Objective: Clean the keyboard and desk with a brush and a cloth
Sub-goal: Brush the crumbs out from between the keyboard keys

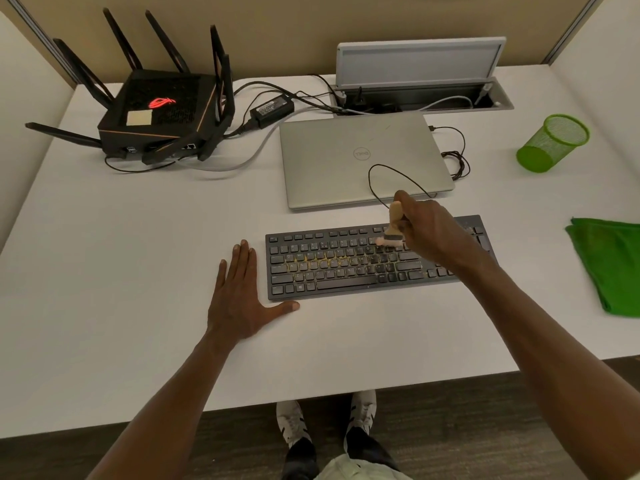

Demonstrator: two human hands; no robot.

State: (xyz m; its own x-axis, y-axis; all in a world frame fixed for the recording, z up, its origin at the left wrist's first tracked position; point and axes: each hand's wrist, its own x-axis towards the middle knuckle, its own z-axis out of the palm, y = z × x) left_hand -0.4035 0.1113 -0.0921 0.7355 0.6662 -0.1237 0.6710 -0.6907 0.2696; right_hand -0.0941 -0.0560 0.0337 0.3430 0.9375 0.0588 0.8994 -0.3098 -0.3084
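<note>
desk [145, 258]: we see a plain white top.
keyboard [332, 268]: we see black keys with yellowish specks scattered along the middle rows.
brush [394, 225]: we note a pale wooden handle, a dark band and light pinkish bristles.
cloth [613, 265]: we see solid bright green.
pen cup [550, 143]: we see lime green wire mesh.
laptop [360, 157]: we see a matte silver lid with a round logo.
router [156, 112]: we see black, with a glowing red emblem, thin copper edging and a pale yellow sticky note.
cable box lid [420, 60]: we see light grey.
floor [467, 410]: we see dark brown with a wood grain.
shoes [294, 424]: we see white with dark stripes.
</note>
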